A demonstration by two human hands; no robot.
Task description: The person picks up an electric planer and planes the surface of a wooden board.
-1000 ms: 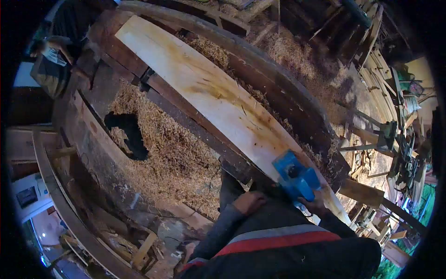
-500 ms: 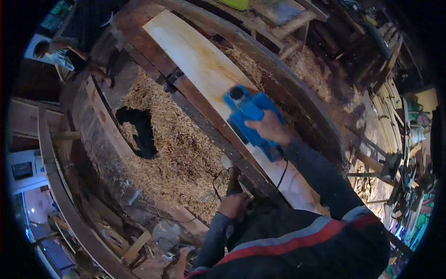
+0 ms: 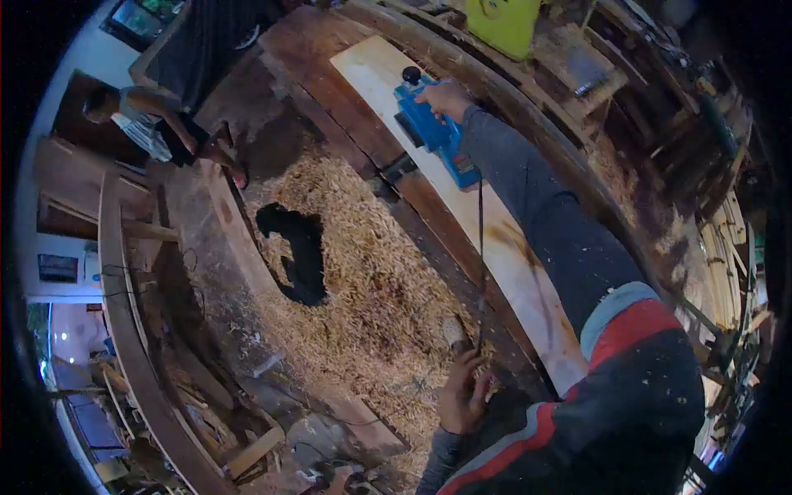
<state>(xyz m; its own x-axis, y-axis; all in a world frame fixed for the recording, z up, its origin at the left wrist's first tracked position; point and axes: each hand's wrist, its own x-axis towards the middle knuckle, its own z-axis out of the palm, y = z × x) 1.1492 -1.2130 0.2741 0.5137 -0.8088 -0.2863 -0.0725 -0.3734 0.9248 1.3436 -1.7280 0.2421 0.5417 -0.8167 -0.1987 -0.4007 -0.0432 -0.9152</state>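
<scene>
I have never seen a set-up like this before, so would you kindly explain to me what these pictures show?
Certainly. There is no robot here: a person is working with two bare hands. The view comes from one camera worn on that person's head, looking forward and down, so the sleeves reach out from the bottom of the picture.

The right hand, arm stretched forward, has its grip on a blue power tool, which looks like an electric planer with a black cord. The tool is on a long pale board. The left hand is lower down, fingers bent; whether it holds anything is unclear. Wood shavings lie thickly to the left of the board, and another person is at the upper left.
</scene>
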